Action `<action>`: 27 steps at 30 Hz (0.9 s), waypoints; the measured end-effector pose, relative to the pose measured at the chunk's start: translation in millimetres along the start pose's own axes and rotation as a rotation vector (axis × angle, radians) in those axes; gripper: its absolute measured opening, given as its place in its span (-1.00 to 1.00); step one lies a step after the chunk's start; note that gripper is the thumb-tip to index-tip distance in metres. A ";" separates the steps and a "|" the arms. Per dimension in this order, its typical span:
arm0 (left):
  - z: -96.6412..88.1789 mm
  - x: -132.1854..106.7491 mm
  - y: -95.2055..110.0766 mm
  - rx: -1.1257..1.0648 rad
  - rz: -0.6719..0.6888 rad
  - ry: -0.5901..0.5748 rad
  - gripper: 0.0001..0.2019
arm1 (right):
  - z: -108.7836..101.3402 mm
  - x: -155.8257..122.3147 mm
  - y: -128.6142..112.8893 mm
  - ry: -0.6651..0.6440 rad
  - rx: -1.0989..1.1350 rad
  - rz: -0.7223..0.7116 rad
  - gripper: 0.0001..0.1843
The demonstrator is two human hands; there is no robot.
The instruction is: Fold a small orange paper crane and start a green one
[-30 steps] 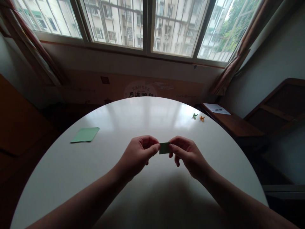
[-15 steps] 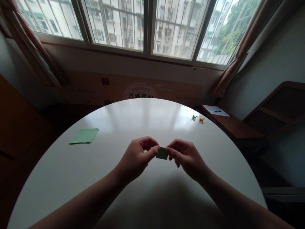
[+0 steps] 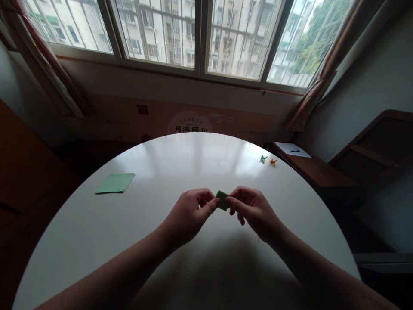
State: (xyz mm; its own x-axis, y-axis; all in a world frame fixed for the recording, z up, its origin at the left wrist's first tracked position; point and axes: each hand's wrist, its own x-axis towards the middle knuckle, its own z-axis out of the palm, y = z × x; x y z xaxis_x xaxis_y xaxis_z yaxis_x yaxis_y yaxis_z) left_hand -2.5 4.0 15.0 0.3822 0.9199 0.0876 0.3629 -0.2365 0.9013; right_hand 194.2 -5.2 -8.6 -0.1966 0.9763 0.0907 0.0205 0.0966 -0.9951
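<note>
A small folded square of green paper (image 3: 222,200) is held up over the table between both hands. My left hand (image 3: 196,211) pinches its left corner with thumb and forefinger. On the opposite side, my right hand (image 3: 251,207) grips the right corner the same way, its lower fingers curled loosely below. The paper is tilted, one corner pointing up. Fingertips behind it are hidden.
The round white table (image 3: 161,168) bears a stack of light green paper sheets (image 3: 115,183) at the left. At the far right stand a green folded paper figure (image 3: 263,159) and an orange one (image 3: 273,162). Beyond, a wooden bench (image 3: 306,172) holds a white sheet (image 3: 290,149) and a pen (image 3: 294,151).
The green paper has turned from lying level to a tilted, corner-up angle and risen slightly. Both hands keep their pinch on it, shifting only a little.
</note>
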 end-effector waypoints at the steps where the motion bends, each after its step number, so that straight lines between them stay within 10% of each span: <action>1: -0.3 -0.1 0.6 -0.002 -0.005 -0.002 -0.72 | -0.3 0.3 0.0 -0.015 -0.005 0.008 -0.68; 27: -4.8 7.8 -5.7 -0.232 -0.175 -0.158 -0.77 | -1.7 3.9 -0.8 -0.124 0.022 0.112 -0.67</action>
State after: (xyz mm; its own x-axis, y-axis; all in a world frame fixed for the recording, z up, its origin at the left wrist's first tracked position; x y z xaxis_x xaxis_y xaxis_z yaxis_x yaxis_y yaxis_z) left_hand -5.6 14.0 12.5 0.4646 0.8763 -0.1273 0.2382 0.0148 0.9711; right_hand 195.2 -1.2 -7.3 -0.3137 0.9492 -0.0252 0.0277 -0.0173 -0.9995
